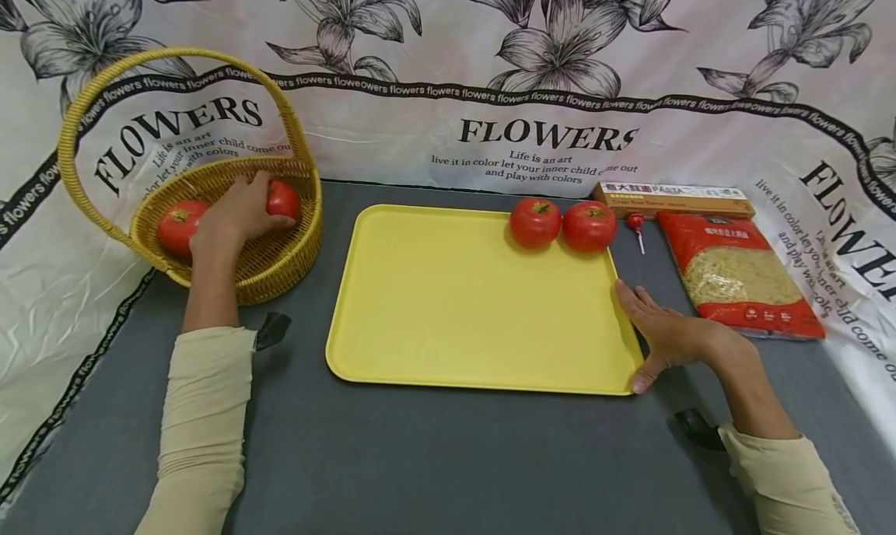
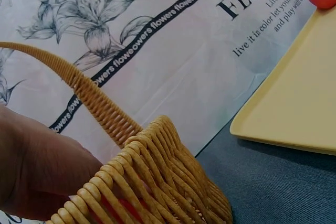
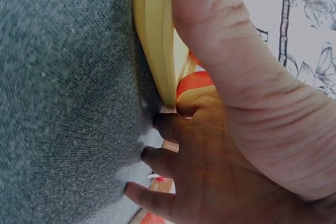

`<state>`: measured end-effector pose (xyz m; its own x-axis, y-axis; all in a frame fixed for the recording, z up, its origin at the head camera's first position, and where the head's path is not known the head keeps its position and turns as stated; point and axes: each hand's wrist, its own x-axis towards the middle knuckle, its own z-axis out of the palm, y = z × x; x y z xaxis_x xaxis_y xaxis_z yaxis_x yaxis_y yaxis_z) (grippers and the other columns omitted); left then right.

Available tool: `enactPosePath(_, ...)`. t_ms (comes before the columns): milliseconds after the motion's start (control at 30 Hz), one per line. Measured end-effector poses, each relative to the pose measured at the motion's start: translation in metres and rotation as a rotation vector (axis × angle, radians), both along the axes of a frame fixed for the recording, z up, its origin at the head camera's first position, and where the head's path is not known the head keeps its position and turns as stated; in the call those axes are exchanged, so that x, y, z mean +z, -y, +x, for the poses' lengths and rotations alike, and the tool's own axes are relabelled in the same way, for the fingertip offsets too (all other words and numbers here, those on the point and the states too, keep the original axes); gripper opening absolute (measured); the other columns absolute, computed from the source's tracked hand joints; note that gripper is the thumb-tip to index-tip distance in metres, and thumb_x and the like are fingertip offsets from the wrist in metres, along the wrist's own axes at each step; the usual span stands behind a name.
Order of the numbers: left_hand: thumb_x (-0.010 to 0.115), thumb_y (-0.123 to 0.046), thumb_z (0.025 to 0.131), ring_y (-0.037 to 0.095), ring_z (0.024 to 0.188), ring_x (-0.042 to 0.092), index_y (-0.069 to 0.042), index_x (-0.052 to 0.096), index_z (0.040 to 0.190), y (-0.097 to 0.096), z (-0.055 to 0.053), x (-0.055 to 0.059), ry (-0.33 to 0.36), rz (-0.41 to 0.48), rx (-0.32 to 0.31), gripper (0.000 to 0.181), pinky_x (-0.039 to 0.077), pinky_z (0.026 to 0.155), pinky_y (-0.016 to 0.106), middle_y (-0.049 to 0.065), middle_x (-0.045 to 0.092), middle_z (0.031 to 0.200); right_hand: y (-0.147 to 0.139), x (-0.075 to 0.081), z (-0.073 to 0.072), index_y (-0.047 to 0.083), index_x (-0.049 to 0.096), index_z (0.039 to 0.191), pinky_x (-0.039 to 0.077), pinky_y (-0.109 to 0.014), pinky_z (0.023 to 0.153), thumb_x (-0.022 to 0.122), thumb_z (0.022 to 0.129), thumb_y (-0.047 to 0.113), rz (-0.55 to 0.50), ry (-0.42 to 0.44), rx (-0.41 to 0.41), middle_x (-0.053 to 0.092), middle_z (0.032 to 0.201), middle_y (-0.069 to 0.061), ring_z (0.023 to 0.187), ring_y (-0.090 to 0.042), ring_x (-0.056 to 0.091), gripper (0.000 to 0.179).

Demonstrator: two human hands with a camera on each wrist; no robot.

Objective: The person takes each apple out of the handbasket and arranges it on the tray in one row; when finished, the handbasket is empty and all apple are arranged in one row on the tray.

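Inside the yellow wicker basket (image 1: 280,274), my left hand (image 1: 234,212) has its fingers and thumb around a red tomato (image 1: 285,201). Another tomato (image 1: 180,222) lies in the basket, left of that hand. In the left wrist view the basket wall (image 2: 157,166) hides most of what the fingers hold. My right hand (image 1: 668,334) rests against the right edge of a yellow tray (image 1: 483,302), fingers spread and thumb at the near corner. Two tomatoes, one on the left (image 1: 535,222) and one on the right (image 1: 589,226), sit side by side at the tray's far right corner.
Right of the tray lie a red bag of pale yellow food (image 1: 745,278), a red lollipop (image 1: 635,222) and a long, narrow box (image 1: 675,202). The basket's tall handle (image 1: 66,146) arches up on the left. A flower-printed sheet (image 1: 392,138) borders the grey tabletop (image 1: 448,457).
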<state>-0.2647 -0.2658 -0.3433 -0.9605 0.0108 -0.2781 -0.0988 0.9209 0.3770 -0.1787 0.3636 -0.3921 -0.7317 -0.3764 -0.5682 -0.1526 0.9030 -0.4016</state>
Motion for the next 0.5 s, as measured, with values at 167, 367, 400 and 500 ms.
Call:
enactPosePath(167, 0.071, -0.039, 0.097, 0.055, 0.136, 0.037, -0.004, 0.019, 0.164, 0.001, -0.001, 0.000, -0.043, -0.005, 0.000, 0.092, 0.034, 0.112, 0.078, 0.038, 0.026, 0.156, 0.009, 0.010, 0.004, 0.008, -0.021, 0.164, 0.000, -0.084, 0.116, 0.094, 0.055, 0.060, 0.004, 0.018, -0.015, -0.018, 0.171, -0.029, 0.156, -0.054, -0.020, 0.166)
enactPosePath(367, 0.073, -0.040, 0.096, 0.052, 0.132, 0.040, -0.003, 0.027, 0.161, 0.003, -0.002, -0.001, -0.088, -0.006, -0.017, 0.088, 0.036, 0.110, 0.076, 0.036, 0.033, 0.151, 0.015, 0.016, 0.006, 0.005, -0.020, 0.164, 0.000, -0.084, 0.116, 0.094, 0.056, 0.059, 0.025, 0.024, -0.006, -0.015, 0.170, -0.033, 0.155, -0.057, -0.018, 0.166)
enactPosePath(400, 0.073, -0.040, 0.095, 0.051, 0.132, 0.040, -0.003, 0.028, 0.160, 0.003, -0.002, -0.001, -0.098, -0.004, -0.016, 0.087, 0.037, 0.110, 0.076, 0.036, 0.034, 0.150, 0.014, 0.015, 0.006, 0.005, -0.020, 0.164, -0.001, -0.085, 0.115, 0.094, 0.056, 0.057, 0.012, 0.023, -0.009, -0.015, 0.170, -0.033, 0.155, -0.057, -0.019, 0.165)
enactPosePath(500, 0.075, -0.039, 0.094, 0.051, 0.131, 0.041, -0.002, 0.032, 0.156, 0.004, -0.002, 0.001, -0.143, 0.004, 0.000, 0.084, 0.038, 0.108, 0.075, 0.035, 0.038, 0.148, 0.006, 0.008, 0.004, 0.009, -0.022, 0.164, -0.002, -0.084, 0.115, 0.094, 0.057, 0.058, -0.015, 0.016, -0.013, -0.018, 0.171, -0.031, 0.156, -0.054, -0.022, 0.165)
